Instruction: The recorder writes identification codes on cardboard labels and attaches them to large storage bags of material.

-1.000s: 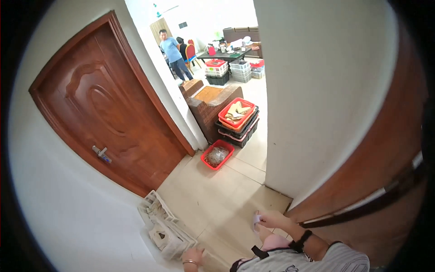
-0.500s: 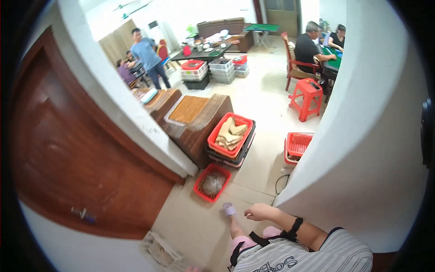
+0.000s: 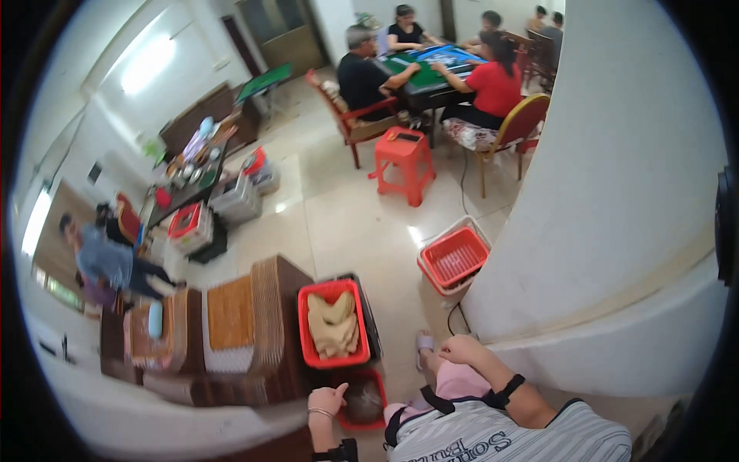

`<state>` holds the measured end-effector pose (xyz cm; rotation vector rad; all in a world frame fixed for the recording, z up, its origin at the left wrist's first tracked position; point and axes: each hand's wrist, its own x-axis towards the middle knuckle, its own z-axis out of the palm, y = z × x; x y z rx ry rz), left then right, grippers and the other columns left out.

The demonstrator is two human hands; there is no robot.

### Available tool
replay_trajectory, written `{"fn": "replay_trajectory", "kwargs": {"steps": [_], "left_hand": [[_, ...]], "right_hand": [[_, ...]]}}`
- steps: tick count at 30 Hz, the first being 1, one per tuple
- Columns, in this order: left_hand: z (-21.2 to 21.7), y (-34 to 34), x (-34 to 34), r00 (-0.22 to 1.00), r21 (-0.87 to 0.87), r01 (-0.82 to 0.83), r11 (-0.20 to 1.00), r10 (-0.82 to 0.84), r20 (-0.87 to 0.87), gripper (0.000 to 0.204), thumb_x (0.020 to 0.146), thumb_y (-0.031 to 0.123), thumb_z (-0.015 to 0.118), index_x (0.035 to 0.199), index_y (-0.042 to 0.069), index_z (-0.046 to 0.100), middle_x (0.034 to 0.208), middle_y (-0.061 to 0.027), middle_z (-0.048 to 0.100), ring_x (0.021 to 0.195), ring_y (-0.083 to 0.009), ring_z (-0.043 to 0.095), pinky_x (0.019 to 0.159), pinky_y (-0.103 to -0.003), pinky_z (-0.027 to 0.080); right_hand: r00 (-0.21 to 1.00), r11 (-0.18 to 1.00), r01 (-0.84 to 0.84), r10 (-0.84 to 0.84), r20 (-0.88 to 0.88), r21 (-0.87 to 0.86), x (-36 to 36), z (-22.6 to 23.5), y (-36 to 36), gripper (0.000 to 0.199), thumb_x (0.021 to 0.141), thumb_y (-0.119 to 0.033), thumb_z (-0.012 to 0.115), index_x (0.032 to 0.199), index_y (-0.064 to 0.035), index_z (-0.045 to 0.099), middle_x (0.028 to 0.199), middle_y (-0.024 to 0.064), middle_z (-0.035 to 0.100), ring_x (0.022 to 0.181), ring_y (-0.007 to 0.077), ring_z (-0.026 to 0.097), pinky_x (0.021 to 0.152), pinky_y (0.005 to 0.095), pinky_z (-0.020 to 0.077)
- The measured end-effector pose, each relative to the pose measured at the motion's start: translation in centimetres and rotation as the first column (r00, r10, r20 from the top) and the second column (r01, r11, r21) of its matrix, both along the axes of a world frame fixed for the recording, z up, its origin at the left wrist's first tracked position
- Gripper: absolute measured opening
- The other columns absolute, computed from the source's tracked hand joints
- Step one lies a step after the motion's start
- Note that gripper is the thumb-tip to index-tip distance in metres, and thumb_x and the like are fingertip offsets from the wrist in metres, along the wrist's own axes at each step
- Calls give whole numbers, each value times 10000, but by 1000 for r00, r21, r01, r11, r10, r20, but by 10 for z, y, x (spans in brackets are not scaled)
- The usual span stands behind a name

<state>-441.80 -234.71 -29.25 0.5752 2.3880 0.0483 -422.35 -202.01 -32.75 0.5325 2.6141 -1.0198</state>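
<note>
My left hand (image 3: 327,401) has come into the lower middle with a finger stretched out. It holds nothing I can see, and it hangs over the near side of a low red basket (image 3: 365,424) with a greyish, see-through bundle inside. Farther right, my right hand (image 3: 459,349) hangs in front of my body, its fingers loosely bent and nothing visible in them. Beyond the left hand, a red basket of tan, flat cut pieces (image 3: 334,319) rests on stacked dark trays.
A woven-topped wooden seat (image 3: 279,316) stands left of the baskets, and a white wall (image 3: 616,231) bounds the right. Ahead are another red basket (image 3: 454,256), a red stool (image 3: 405,165) and people around a green-topped table (image 3: 416,73). One person (image 3: 108,258) stands far left.
My view has swung right and moved forward past the brown door. My left hand has come into view. More of the table and the people around it now shows.
</note>
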Motion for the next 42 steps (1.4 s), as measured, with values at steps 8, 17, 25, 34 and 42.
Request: {"fn": "replay_trajectory", "kwargs": {"steps": [8,17,25,34,42], "left_hand": [[-22,176,-167,986,223,168,960,-160,-52,420,848,406,526,1123,100,610,965,-151,652,908,-322,618,821,-396,476],[-40,263,-362,948,125,282,951,-296,118,414,906,356,492,1254,135,525,1202,-142,571,1125,-335,519,946,-387,416],[-76,397,-609,928,-80,371,925,-372,-2,529,906,384,479,1343,97,398,1308,-177,471,1207,-324,447,977,-398,391],[13,697,-644,687,-120,701,703,-711,-151,527,915,388,457,1335,74,400,1304,-208,458,1193,-361,446,989,-419,371],[-11,882,-557,361,90,926,368,-929,77,553,824,380,619,1291,125,471,1238,-220,508,1138,-320,510,948,-378,418]], "right_hand": [[974,968,225,-226,-4,107,-122,-29,123,216,761,-221,525,861,-73,648,797,152,649,751,328,636,677,435,502],[964,953,166,-211,162,254,-282,-19,228,236,743,-167,529,896,-36,654,832,180,652,783,321,651,675,435,517],[865,899,370,-426,265,235,-380,-26,344,237,747,-148,538,927,-56,662,919,155,658,870,306,642,685,426,514],[665,664,747,-744,57,-47,-424,-46,419,305,825,-241,500,1053,-86,630,964,181,639,910,338,613,788,415,489],[456,485,874,-815,358,-9,-352,-69,481,288,809,-281,495,981,-108,647,967,140,653,896,322,632,746,442,505]]}}
